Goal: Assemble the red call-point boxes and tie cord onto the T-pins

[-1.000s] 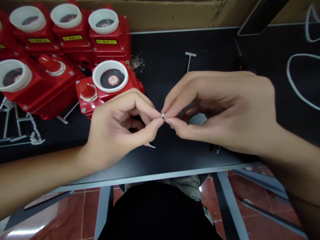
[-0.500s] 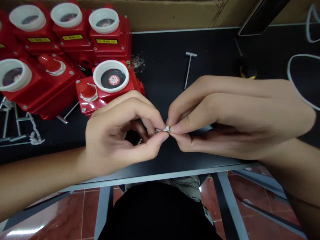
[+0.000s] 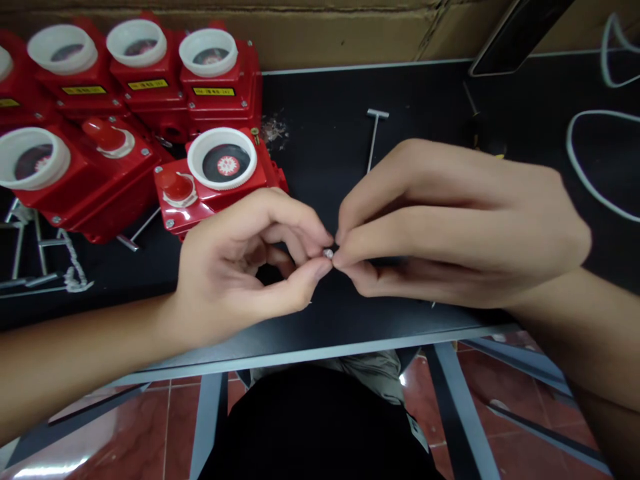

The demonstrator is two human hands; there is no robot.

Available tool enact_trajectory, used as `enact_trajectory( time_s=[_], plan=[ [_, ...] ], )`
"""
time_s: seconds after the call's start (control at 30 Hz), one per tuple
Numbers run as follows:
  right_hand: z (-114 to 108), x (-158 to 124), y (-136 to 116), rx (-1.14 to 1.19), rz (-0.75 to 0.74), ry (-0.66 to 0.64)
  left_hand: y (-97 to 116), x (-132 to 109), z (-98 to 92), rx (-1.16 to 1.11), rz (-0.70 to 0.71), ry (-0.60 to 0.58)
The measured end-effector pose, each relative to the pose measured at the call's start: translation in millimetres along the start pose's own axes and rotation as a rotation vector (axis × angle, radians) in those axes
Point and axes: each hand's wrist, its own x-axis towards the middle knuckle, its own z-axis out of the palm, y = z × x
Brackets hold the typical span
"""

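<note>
Between the fingertips of both hands, low over the black table (image 3: 320, 180), sits a small whitish-silver piece (image 3: 327, 253), too small to make out its kind. My left hand (image 3: 250, 257) pinches it from the left with thumb and forefinger. From the right, the fingertips of my right hand (image 3: 450, 233) close on the same piece and hide part of it. Just beyond my left hand stands a red box (image 3: 173, 213) with a red knob (image 3: 176, 186) and a white ring (image 3: 193, 157) around a dark round window.
Several more red boxes (image 3: 215, 110) crowd the far left. A T-handled tool (image 3: 373, 137) lies beyond my hands, and a dark-handled screwdriver (image 3: 487, 137) is at right. White cable (image 3: 583, 167) loops at the right edge. Metal tools and twisted white strand (image 3: 73, 260) lie at left.
The whitish-silver piece now shows less between the fingertips. My right hand has turned slightly, its knuckles shifting left, and the view has tilted a little.
</note>
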Motion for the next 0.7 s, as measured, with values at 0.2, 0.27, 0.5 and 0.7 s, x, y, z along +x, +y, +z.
enact_trajectory(
  time_s=[0.2,0.27,0.5,0.7],
  plan=[
    [-2.0,-1.3,-1.0,0.041,0.013,-0.019,1.8,3.6,-1.7,0.023,-0.003,-0.017],
    [-3.9,-2.5,-4.0,0.045,0.048,-0.036,1.8,3.3,-1.7,0.029,-0.020,-0.025],
    [0.3,1.1,-7.7,0.054,0.059,0.050,1.8,0.8,-0.9,0.008,-0.035,-0.022],
    [1.8,-2.2,-9.9,0.081,0.090,-0.013,0.9,0.5,-3.0,-0.017,-0.060,-0.061]
  ],
)
